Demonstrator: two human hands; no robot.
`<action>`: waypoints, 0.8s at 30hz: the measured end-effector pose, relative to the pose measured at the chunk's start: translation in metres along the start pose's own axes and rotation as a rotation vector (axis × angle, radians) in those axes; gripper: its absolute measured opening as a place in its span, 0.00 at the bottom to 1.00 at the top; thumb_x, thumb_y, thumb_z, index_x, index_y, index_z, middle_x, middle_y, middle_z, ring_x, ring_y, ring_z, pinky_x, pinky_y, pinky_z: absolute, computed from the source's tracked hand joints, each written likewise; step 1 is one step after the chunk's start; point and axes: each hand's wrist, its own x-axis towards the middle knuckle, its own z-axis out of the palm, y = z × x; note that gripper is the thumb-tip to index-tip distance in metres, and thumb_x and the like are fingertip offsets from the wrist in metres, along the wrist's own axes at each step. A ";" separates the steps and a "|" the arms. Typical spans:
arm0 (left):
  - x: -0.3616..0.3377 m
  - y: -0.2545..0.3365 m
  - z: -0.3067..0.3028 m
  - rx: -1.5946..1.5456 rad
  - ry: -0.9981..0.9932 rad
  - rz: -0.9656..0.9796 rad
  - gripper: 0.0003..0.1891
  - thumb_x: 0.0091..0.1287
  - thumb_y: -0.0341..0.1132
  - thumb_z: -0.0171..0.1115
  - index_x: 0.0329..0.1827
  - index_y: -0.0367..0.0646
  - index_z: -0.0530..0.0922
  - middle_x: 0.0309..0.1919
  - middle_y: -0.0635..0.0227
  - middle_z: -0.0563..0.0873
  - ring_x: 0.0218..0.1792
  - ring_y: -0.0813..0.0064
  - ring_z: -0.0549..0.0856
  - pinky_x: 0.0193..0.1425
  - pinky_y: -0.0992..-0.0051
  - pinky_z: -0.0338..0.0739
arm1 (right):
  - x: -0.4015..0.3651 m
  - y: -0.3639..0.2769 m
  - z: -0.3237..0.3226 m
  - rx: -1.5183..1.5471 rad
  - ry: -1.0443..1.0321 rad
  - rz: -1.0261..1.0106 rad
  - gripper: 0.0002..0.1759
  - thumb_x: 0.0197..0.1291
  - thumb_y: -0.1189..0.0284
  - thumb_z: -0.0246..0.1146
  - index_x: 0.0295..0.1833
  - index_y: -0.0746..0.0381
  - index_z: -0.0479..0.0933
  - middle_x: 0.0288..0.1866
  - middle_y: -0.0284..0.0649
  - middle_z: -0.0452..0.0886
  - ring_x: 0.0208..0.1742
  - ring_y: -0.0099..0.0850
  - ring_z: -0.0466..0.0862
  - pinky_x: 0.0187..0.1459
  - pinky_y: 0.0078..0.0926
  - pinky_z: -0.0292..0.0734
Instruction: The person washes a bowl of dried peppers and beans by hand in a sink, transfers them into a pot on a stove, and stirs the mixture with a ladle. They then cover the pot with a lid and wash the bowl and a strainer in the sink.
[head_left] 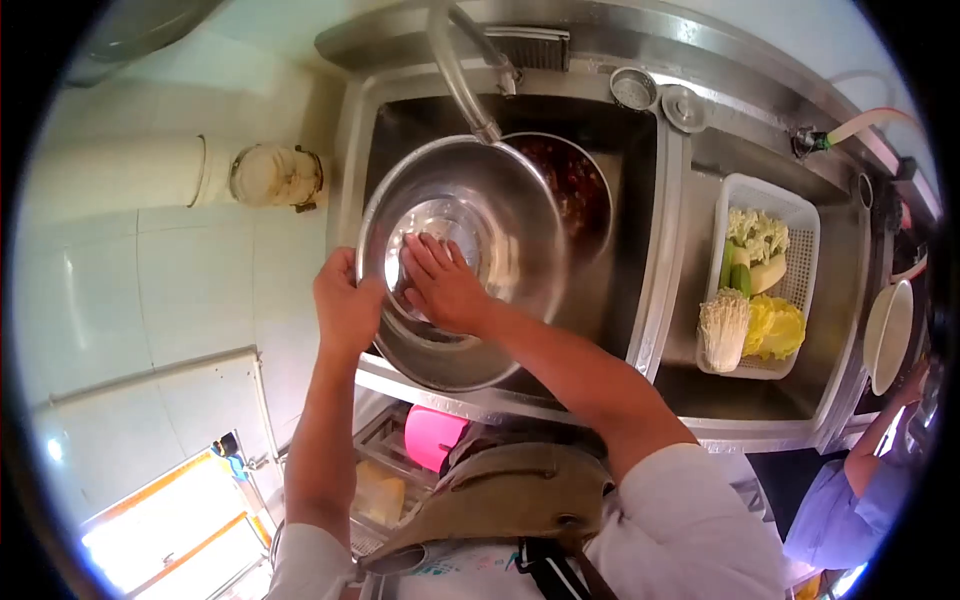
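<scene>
A large stainless steel bowl is tilted over the left sink, some water shining at its bottom. My left hand is closed round the bowl's left rim. Inside the bowl, my right hand lies flat with its fingers stretched out against the inner surface. The faucet spout ends right at the bowl's far rim. Partly hidden behind the bowl, a round pot of dark reddish food or liquid sits in the same sink.
In the right sink stands a white basket with enoki mushrooms, leafy greens and other vegetables. A small metal strainer and a lid rest on the back ledge. A white bowl and another person are at the far right.
</scene>
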 end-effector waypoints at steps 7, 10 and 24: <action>-0.011 -0.021 0.006 -0.111 0.139 0.031 0.07 0.53 0.21 0.54 0.35 0.32 0.74 0.26 0.69 0.79 0.27 0.85 0.76 0.31 0.82 0.70 | -0.040 0.075 0.055 -0.045 -0.090 0.236 0.39 0.63 0.59 0.52 0.71 0.74 0.51 0.76 0.57 0.47 0.77 0.51 0.46 0.73 0.51 0.41; -0.015 -0.020 0.012 -0.153 0.173 0.099 0.06 0.55 0.21 0.55 0.36 0.31 0.73 0.26 0.70 0.80 0.28 0.85 0.76 0.31 0.83 0.71 | -0.054 0.115 0.051 -0.267 -0.190 0.192 0.35 0.65 0.63 0.48 0.71 0.75 0.52 0.76 0.57 0.45 0.77 0.51 0.46 0.74 0.49 0.37; -0.006 -0.023 0.027 0.291 0.320 0.346 0.04 0.54 0.25 0.55 0.32 0.35 0.75 0.18 0.61 0.77 0.20 0.76 0.76 0.26 0.73 0.72 | -0.030 0.120 0.057 -0.089 -0.041 0.091 0.16 0.46 0.76 0.61 0.45 0.64 0.78 0.48 0.51 0.77 0.53 0.49 0.76 0.55 0.41 0.72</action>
